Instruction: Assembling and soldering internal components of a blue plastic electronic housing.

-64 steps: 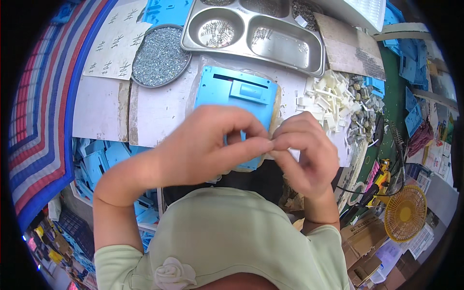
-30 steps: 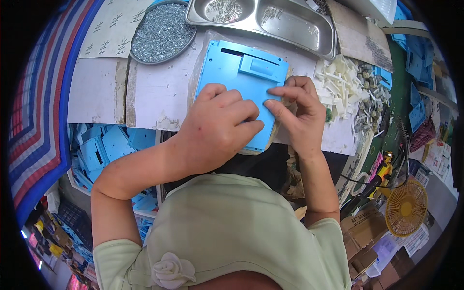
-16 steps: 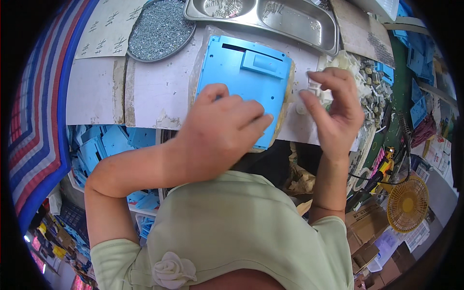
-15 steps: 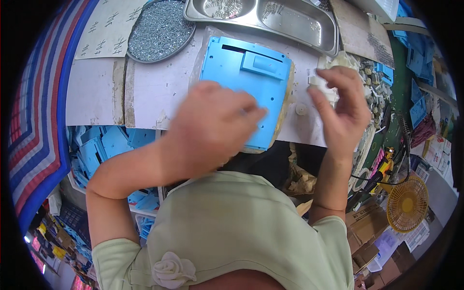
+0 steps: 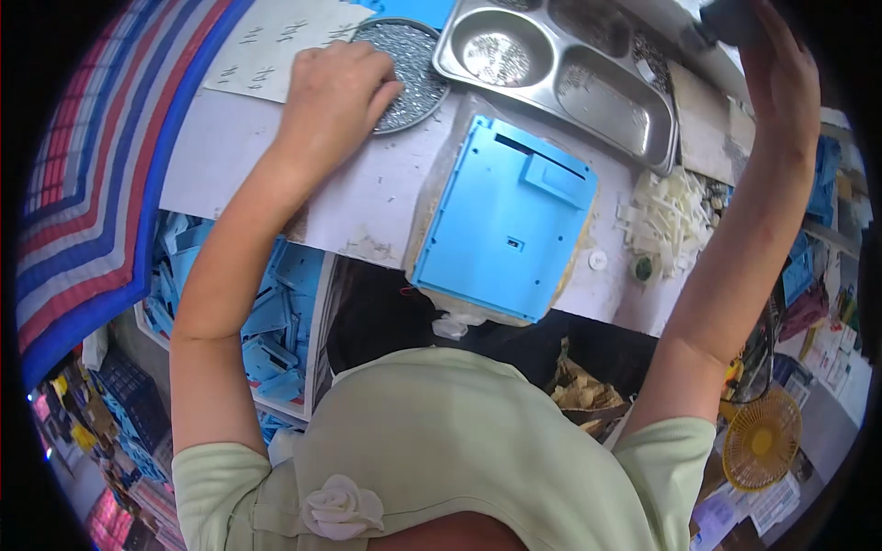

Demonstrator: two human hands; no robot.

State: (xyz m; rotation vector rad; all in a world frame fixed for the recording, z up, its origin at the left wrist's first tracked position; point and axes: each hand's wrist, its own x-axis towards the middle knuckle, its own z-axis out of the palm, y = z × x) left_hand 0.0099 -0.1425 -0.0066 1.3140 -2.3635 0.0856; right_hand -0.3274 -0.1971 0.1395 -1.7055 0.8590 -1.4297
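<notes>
A: Blue plastic housing (image 5: 503,230) lies flat on the surface (image 5: 367,197), its near edge overhanging the surface's front edge, just ahead of the person's chest. Neither of the hands touches it.

B: What's under it?

A: A tan pad (image 5: 441,179) shows around its left and near edges. The housing has a raised rectangular section toward the far right and a small slot near the middle.

B: Left hand?

A: Left hand (image 5: 333,92) is farther out, at the far left, fingers curled down onto the round dish of small grey screws (image 5: 413,64). Fingertips sit in the screws at the dish's left side. Can't tell whether it's pinching any. A white printed sheet (image 5: 266,46) lies just left of the dish.

B: Right hand?

A: Right hand (image 5: 776,64) is raised high at the far right, well clear of the surface, wrapped around a dark object (image 5: 730,18) at the frame's top edge. Only a corner of that object shows, so I can't say what it is.

B: Other stuff?

A: Pile of white plastic clips (image 5: 671,216) right of the housing, with a small white disc (image 5: 598,261) and a dark round cap (image 5: 642,267) near it. Beyond the housing, a steel compartment tray (image 5: 560,78) with small parts in its wells. Below the surface on the left, a bin of blue plastic parts (image 5: 276,312). Yellow fan (image 5: 761,439) down at the lower right.
</notes>
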